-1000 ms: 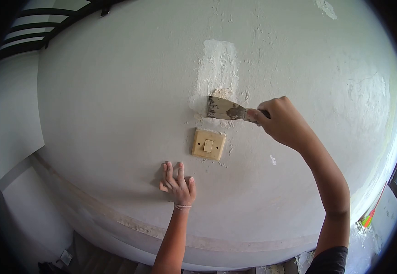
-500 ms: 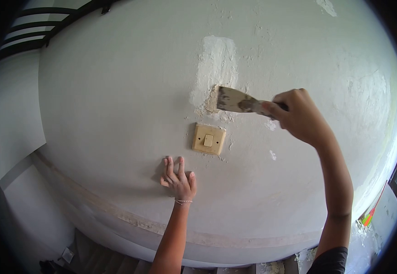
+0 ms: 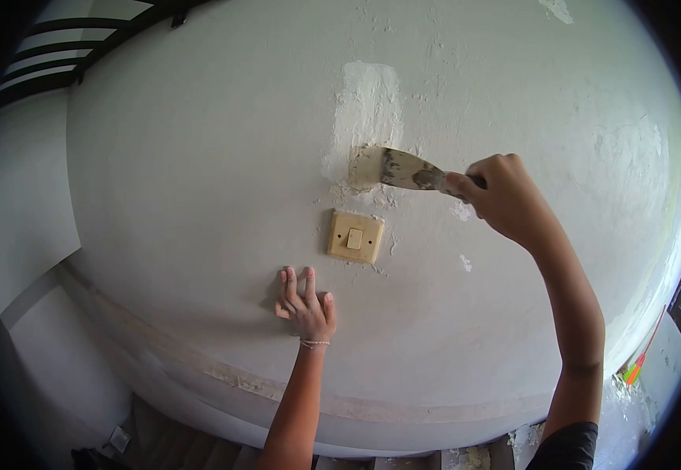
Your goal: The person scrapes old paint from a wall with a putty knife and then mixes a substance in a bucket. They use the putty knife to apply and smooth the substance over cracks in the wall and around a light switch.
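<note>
My right hand (image 3: 501, 196) is wrapped round the handle of a putty knife (image 3: 411, 171), whose stained blade points left and presses on the wall (image 3: 223, 172). The blade's edge lies at the lower right of a white patch of filler (image 3: 368, 102); a bare beige spot (image 3: 364, 167) shows just left of it. Below that spot sits a yellowed light switch (image 3: 355, 236) with crumbs of filler along its top edge. Lower left of the switch, my left hand (image 3: 305, 307) rests on the wall with its fingers spread, holding nothing.
A dark metal railing (image 3: 58, 55) crosses the upper left corner. Stairs (image 3: 191, 450) run along the bottom, with flaked debris (image 3: 473, 458) on them at the right. A broom with orange and green bristles (image 3: 632, 371) leans at the far right.
The putty knife's blade has slid slightly right along the wall, and more of the beige spot beside it is uncovered. My left hand stays in place against the wall.
</note>
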The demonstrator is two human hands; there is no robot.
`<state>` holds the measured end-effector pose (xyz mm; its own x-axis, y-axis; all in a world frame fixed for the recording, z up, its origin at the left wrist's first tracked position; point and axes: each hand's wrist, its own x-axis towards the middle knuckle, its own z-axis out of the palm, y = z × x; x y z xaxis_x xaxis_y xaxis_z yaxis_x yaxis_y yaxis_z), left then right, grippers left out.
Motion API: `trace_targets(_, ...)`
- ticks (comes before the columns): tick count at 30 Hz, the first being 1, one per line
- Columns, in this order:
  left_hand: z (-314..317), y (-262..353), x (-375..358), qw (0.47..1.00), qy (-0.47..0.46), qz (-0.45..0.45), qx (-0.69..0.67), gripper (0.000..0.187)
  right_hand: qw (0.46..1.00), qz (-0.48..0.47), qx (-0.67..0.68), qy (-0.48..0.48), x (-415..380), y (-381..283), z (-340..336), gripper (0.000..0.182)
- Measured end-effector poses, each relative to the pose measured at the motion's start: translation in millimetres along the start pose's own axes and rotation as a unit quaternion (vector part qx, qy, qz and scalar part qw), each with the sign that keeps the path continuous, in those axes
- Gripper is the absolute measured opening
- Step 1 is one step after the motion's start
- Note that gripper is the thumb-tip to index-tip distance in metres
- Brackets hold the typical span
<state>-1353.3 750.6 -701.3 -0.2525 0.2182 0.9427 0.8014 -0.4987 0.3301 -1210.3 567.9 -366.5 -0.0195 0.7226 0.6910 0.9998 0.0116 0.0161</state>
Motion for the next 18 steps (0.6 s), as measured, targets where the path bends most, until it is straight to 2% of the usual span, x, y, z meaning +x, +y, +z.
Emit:
trace_targets(3, -1, 1, 1, 1.0, -0.003, -0.002, 0.001, 0.056, 1.0, 0.005, -0.022, 0.004, -13, -9, -13, 0.036)
trace_targets(9, -1, 2, 1, 1.0, -0.001, 0.002, 0.009, 0.056, 0.997, -0.061, 0.03, -0.04, -9, -26, 7, 0.039)
trace_targets(12, -1, 3, 1, 1.0, 0.003, 0.007, 0.007, 0.056, 0.996, -0.061, -0.026, -0.054, -2, -28, 28, 0.037)
trace_targets(18, 2, 2, 0, 1.0, 0.007, -0.006, -0.002, 0.056, 0.998, -0.043, -0.013, -0.049, -10, -3, 21, 0.035)
